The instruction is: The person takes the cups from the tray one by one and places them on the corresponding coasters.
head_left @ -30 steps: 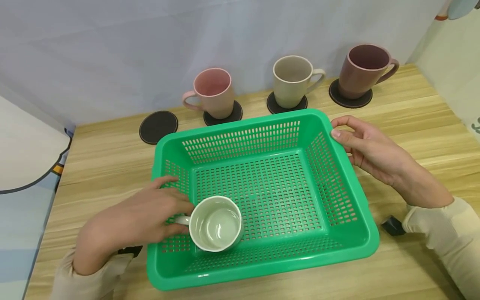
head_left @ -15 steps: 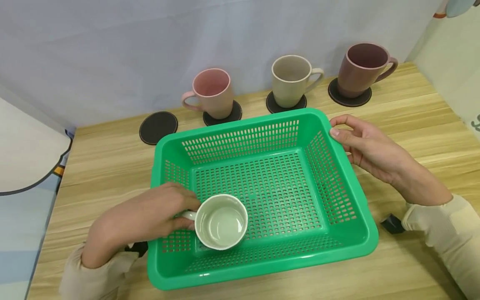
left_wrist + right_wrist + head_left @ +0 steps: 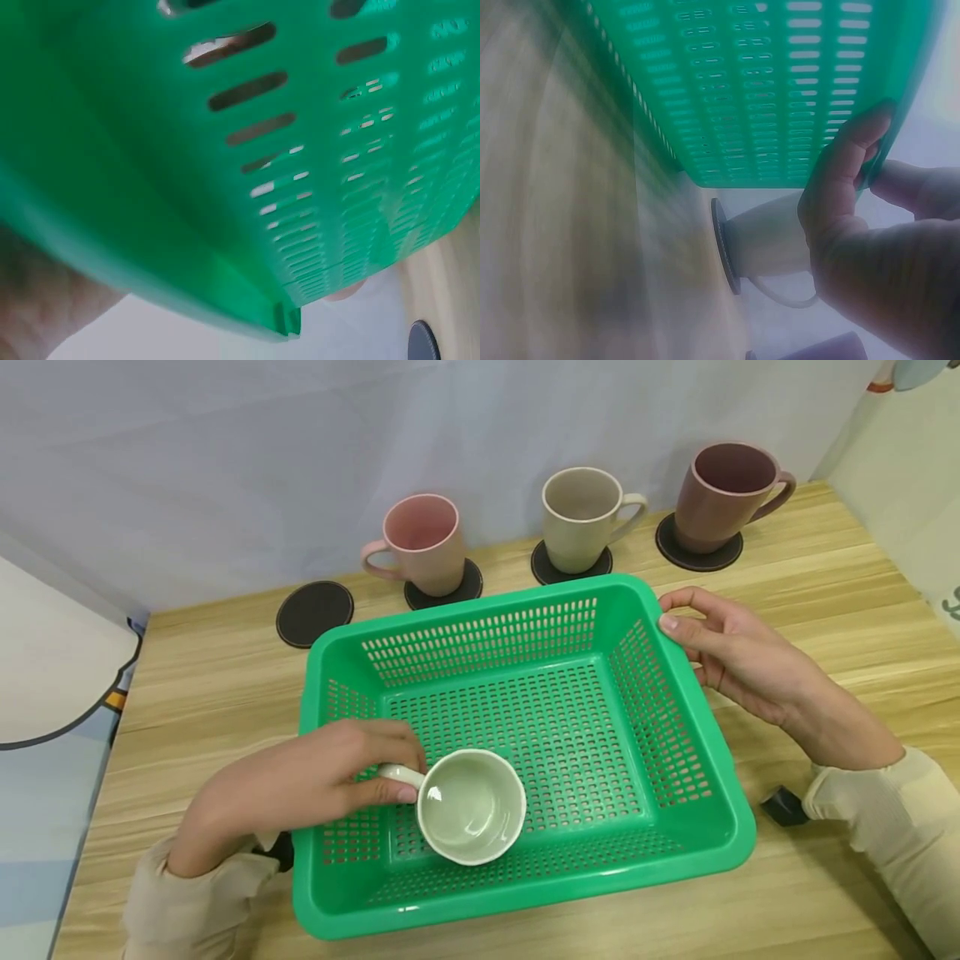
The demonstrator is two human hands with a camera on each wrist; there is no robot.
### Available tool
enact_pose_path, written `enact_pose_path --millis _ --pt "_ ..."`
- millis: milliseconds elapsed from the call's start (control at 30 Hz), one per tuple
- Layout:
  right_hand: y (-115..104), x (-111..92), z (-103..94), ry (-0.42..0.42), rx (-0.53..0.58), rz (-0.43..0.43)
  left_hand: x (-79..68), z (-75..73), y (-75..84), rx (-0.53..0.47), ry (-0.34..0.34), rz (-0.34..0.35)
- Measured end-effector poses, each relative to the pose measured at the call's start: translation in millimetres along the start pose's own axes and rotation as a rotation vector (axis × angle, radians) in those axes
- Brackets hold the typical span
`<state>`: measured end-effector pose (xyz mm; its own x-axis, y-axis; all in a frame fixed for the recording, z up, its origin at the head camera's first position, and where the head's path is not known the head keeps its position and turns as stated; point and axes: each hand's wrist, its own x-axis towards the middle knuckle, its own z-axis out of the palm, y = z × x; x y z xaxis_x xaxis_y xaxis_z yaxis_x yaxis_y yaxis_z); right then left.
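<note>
A pale green mug (image 3: 471, 810) is inside the green plastic basket (image 3: 525, 889), towards its front left, mouth facing up. My left hand (image 3: 322, 777) reaches over the basket's left rim and pinches the mug's handle, thumb in front; the other fingertips are hidden behind it. Whether the mug touches the basket floor I cannot tell. My right hand (image 3: 738, 652) grips the basket's right rim near the far corner, thumb on top. In the right wrist view, the fingers (image 3: 840, 176) lie against the outside of the basket's wall. The left wrist view shows mostly the basket's perforated side (image 3: 172, 180).
Behind the basket, a pink mug (image 3: 429, 547), a cream mug (image 3: 579, 518) and a dark mauve mug (image 3: 720, 497) each stand on a black coaster. A bare round coaster (image 3: 315, 614) lies at the left. A pale cloth (image 3: 247, 468) hangs behind the wooden table (image 3: 195, 693).
The mug has slid or been carried right within the basket, the left hand moving with it on its handle. Left fingers, more spread earlier, are now closer together. The right hand and basket stay put.
</note>
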<state>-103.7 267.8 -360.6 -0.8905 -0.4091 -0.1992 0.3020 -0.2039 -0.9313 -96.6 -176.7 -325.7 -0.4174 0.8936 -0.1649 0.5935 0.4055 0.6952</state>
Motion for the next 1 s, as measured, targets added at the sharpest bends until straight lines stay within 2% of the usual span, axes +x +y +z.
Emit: enact_pose_path --millis 367,533,800,1000 --pt "0 1 0.9 0.008 -0.006 0.005 4.7 0.8 0.5 -0.041 0.074 -0.020" --pt "0 1 1.4 0.011 -0.013 0.006 6.3 2.6 1.1 -0.090 0.123 -0.071" --pt "0 1 0.9 0.009 -0.016 0.006 7.5 3.5 4.6 -0.187 0.137 -0.137" --pt "0 0 0.6 0.011 -0.014 0.009 6.3 5.2 11.9 -0.189 0.157 -0.183"
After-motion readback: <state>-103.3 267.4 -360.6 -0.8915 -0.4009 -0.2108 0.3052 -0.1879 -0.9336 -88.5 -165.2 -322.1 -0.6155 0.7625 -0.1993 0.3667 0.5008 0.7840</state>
